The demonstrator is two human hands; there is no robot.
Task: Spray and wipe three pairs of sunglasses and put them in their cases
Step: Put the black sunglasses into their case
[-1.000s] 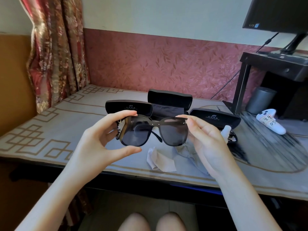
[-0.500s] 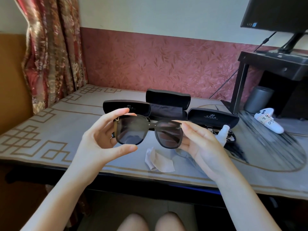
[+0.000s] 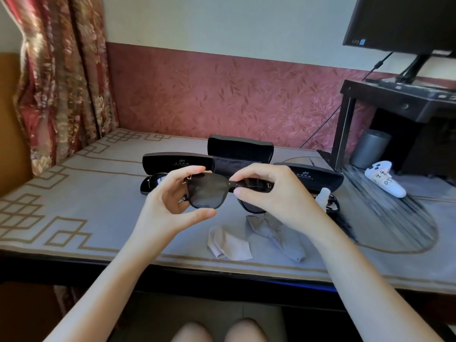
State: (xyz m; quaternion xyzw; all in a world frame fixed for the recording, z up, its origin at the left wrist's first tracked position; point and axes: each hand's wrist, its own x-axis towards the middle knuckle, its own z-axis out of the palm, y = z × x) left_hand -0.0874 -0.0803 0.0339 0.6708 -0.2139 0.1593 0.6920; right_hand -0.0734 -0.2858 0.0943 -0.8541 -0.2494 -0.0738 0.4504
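Dark sunglasses (image 3: 207,191) hang above the table, gripped by both hands. My left hand (image 3: 167,203) pinches the left lens edge. My right hand (image 3: 274,193) covers the right lens and holds the temple arm. Behind them an open black case (image 3: 240,154) stands with its lid up. A closed case (image 3: 177,162) lies to its left, with another pair of sunglasses (image 3: 151,185) in front of it. A third case (image 3: 318,177) lies to the right, by a small white spray bottle (image 3: 323,197) and a third pair (image 3: 333,206). Two grey cloths (image 3: 229,243) lie near the front edge.
A white game controller (image 3: 385,178) and a grey cylinder (image 3: 370,149) sit at the right by a black monitor stand (image 3: 394,95). A curtain (image 3: 61,82) hangs at the left. The table (image 3: 74,193) carries a patterned grey mat.
Both hands have carried the sunglasses away from me and lower, toward the open case. My right hand has shifted from the lens edge over the right lens and temple.
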